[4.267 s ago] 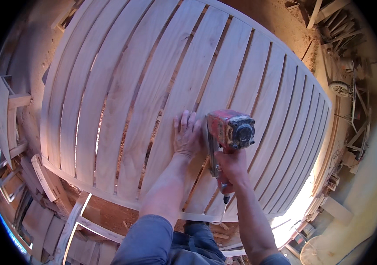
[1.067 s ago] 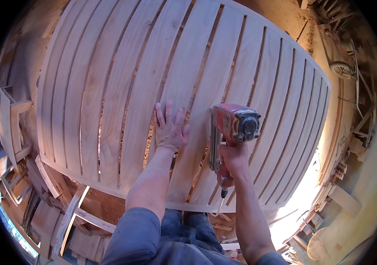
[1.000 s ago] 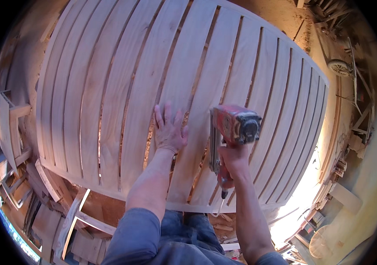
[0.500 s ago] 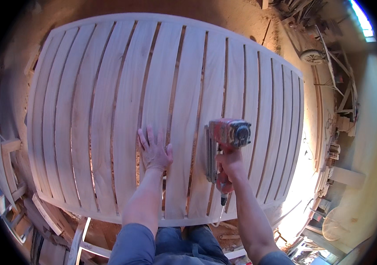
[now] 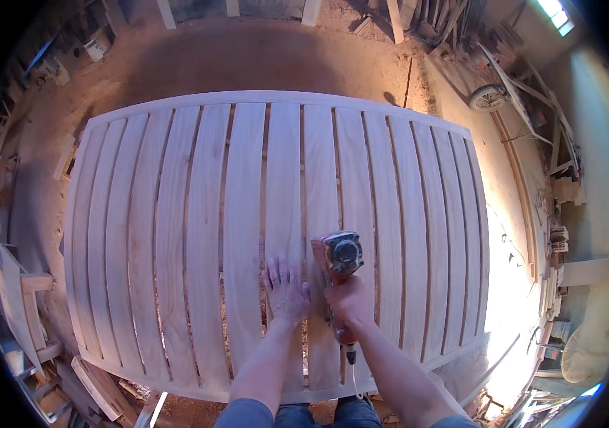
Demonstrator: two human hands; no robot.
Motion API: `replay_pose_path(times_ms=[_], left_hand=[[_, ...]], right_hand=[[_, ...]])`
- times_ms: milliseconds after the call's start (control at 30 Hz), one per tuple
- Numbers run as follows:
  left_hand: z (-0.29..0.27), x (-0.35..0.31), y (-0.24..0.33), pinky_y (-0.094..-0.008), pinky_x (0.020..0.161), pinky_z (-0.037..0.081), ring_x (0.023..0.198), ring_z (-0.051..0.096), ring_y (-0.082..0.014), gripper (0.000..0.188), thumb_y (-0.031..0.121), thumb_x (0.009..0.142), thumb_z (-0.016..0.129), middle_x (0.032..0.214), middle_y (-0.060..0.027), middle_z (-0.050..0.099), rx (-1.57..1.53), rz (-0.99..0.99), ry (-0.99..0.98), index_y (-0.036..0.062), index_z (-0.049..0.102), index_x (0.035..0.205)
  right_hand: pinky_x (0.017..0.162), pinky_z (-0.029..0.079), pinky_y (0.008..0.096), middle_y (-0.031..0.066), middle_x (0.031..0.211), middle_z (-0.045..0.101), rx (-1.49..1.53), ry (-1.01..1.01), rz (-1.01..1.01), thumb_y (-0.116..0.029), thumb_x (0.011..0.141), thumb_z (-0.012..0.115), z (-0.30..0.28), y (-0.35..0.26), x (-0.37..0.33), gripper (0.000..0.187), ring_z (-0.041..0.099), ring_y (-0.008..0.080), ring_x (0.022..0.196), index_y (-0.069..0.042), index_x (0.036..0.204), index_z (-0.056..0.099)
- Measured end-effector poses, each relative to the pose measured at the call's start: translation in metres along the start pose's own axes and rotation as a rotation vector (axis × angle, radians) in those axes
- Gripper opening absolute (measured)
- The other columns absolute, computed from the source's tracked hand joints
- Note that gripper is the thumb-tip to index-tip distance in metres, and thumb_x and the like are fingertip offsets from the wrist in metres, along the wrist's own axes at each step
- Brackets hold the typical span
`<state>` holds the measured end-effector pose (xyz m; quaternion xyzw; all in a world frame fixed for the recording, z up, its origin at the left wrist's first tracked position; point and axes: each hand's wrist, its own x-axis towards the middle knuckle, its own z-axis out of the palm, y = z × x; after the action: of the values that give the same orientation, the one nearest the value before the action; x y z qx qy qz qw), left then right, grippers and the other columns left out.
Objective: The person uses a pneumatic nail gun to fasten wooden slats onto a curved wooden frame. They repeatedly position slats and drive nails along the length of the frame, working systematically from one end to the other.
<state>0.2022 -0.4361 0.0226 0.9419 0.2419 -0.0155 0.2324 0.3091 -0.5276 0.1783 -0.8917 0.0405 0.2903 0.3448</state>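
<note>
A large pale wooden slatted panel (image 5: 244,192) lies flat in front of me, its long slats running away from me inside a frame. My left hand (image 5: 288,296) rests palm down on a slat near the middle, fingers spread and pointing away. Close to its right, my right hand (image 5: 351,299) is wrapped round the handle of a red and black nail gun (image 5: 339,253). A hose (image 5: 355,378) hangs from the tool's handle end toward the panel's near edge. The nail gun's nose is hidden under its body, so I cannot tell whether it touches the slat.
Wooden frame pieces (image 5: 16,307) stand at the left. Boards (image 5: 98,385) lie at the lower left. A wheel (image 5: 487,98) and leaning timber are at the far right. A white bucket (image 5: 97,46) stands on the earth floor at the far left. Strong light falls along the right side.
The view has tilted up, showing more floor beyond the panel. The nail gun has moved left, closer to my left hand, which stays flat on the slats.
</note>
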Motion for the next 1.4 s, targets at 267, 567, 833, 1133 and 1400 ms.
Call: replay_pose_path(times_ms=[267,567,833,1133,1400], left_hand=[[0.033,-0.005,0.008,-0.0626,0.129,0.003,0.160,0.006,-0.0465,0.062,0.045,0.099,0.052,0.171,-0.0243,0.019,0.177,-0.010,0.088,0.0073,0.053,0.147],[0.038,-0.002,0.009,-0.0634,0.128,0.008,0.159,0.010,-0.0474,0.051,0.042,0.099,0.054,0.170,-0.0226,0.022,0.224,0.004,0.160,0.0260,0.055,0.147],[0.030,-0.004,0.004,-0.0628,0.128,0.009,0.158,0.013,-0.0482,0.048,0.038,0.094,0.060,0.169,-0.0225,0.024,0.172,0.023,0.180,0.0260,0.065,0.141],[0.023,-0.004,0.011,-0.0604,0.130,0.008,0.159,0.012,-0.0475,0.042,0.034,0.094,0.060,0.169,-0.0229,0.027,0.113,-0.019,0.182,0.0192,0.073,0.131],[0.018,-0.002,0.016,-0.0600,0.130,0.009,0.159,0.011,-0.0461,0.041,0.031,0.092,0.060,0.170,-0.0205,0.025,0.074,-0.036,0.149,0.0200,0.073,0.130]], right_hand=[[0.087,0.055,0.0380,0.0204,0.102,0.077,0.204,-0.110,0.005,-0.017,0.094,0.067,0.015,0.021,-0.002,0.027,0.076,0.0309,0.102,-0.002,0.115,0.072],[0.086,0.056,0.0412,0.0185,0.103,0.078,0.258,-0.147,-0.035,-0.023,0.092,0.070,-0.004,0.027,0.007,0.030,0.076,0.0317,0.103,-0.003,0.115,0.071],[0.075,0.055,0.0373,0.0198,0.084,0.074,0.415,-0.065,-0.151,-0.018,0.090,0.064,-0.007,0.033,0.008,0.026,0.075,0.0268,0.081,-0.001,0.108,0.072],[0.064,0.050,0.0358,0.0087,0.070,0.065,0.224,-0.211,0.120,-0.011,0.081,0.064,-0.036,0.053,0.023,0.019,0.064,0.0145,0.070,0.002,0.092,0.072],[0.052,0.047,0.0337,0.0062,0.075,0.067,0.267,-0.124,-0.002,-0.003,0.081,0.068,-0.052,0.067,-0.003,0.014,0.060,0.0133,0.056,0.003,0.094,0.068]])
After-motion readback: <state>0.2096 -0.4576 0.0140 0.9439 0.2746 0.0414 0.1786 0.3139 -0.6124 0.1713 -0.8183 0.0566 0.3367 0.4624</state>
